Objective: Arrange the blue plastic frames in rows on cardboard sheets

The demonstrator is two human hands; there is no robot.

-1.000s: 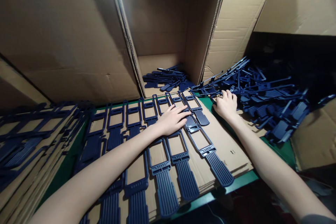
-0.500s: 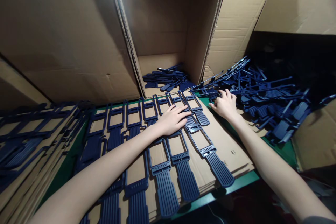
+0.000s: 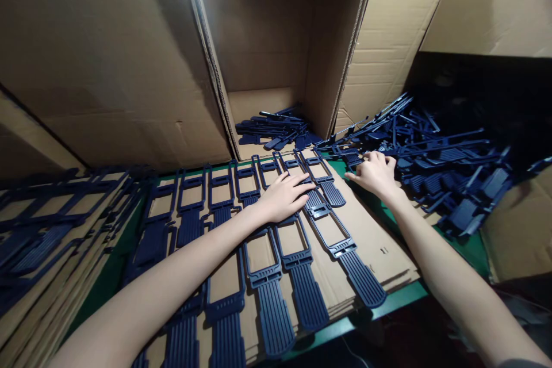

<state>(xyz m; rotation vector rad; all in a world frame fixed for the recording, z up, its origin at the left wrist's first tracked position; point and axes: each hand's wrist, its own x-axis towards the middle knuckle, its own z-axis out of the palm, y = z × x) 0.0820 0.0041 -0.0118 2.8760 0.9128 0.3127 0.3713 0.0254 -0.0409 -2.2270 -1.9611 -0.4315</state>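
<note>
Dark blue plastic frame parts [image 3: 297, 264] lie in rows on a cardboard sheet [image 3: 371, 241] in front of me. My left hand [image 3: 284, 195] rests flat on the laid-out parts near the sheet's far edge, fingers stretched out. My right hand [image 3: 376, 174] reaches into a loose heap of the same blue parts [image 3: 444, 167] at the right. Its fingers curl over one piece at the heap's near left edge, and the grip is partly hidden.
An open cardboard box [image 3: 276, 69] stands behind the sheet with several blue parts [image 3: 276, 126] inside. Stacked cardboard sheets covered with parts [image 3: 47, 224] sit at the left. The green table edge [image 3: 388, 299] runs along the front right.
My right hand has shifted slightly right and down at the heap's edge. My left hand has stayed where it was.
</note>
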